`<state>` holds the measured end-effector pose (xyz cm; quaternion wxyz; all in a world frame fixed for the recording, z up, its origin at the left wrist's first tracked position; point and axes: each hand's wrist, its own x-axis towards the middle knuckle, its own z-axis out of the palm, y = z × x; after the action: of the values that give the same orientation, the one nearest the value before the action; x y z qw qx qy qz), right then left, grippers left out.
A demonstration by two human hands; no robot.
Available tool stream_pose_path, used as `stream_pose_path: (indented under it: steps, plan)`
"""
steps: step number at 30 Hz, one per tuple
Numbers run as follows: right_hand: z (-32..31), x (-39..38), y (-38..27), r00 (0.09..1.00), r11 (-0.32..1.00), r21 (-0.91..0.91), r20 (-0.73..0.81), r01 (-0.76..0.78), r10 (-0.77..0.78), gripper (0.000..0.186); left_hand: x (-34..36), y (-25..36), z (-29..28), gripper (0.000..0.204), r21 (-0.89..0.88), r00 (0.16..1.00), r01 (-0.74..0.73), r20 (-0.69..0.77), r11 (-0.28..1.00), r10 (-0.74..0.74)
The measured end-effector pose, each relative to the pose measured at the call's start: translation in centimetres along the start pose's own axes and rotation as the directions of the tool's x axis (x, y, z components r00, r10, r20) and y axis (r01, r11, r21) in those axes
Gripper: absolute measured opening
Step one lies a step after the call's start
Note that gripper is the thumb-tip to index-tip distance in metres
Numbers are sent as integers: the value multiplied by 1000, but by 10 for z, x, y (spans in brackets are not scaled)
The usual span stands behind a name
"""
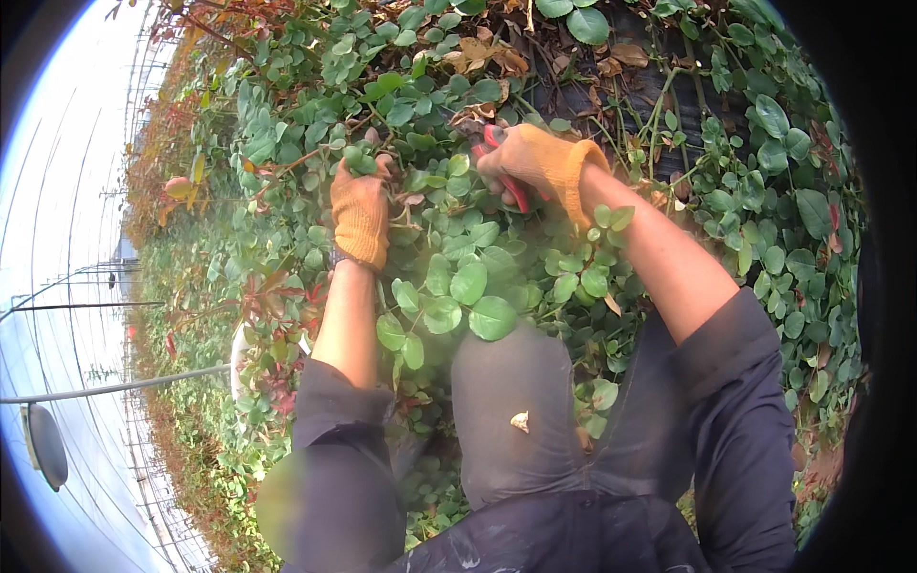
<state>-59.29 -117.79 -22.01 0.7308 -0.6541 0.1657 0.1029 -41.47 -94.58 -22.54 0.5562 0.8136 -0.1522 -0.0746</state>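
Note:
My left hand (361,212), in an orange knitted glove, reaches into the rose foliage. Its fingers are curled around a leafy stem (359,158), whose leaves partly cover the fingertips. To its right, my right hand (525,164) wears a matching glove and grips red-handled pruning shears (516,194). The shears' blades (470,124) point left into the plants, beside curled dry brown leaves; I cannot tell whether they touch a stem. Green leaf sprays (468,284) stand below and between both hands, close to my legs.
Dense rose bushes surround me, with reddish shoots on the left and a pinkish bud (179,187). Dark ground sheeting (611,81) with dry leaves shows at the top. A dry leaf scrap (520,421) lies on my trouser leg (511,392). Greenhouse wires and a bar (124,386) are at left.

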Motion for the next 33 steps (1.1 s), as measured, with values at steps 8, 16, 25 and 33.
stream_pose_path:
  steps: [8,16,25,33]
  plan:
    - [29,14,-11,992,981,-191,117,-29,52,23,-26,18,10,48,-391,1000,-7,-10,921,3]
    - [39,48,-28,983,902,-429,145,-42,114,43,-35,25,6,44,-229,998,-69,-25,971,65]
    - [36,61,-51,977,958,-280,185,-52,107,31,-34,20,2,42,-125,999,-19,25,992,22]
    - [65,58,-9,998,978,-203,-27,52,-58,30,-50,28,-17,46,510,935,-344,115,788,334]
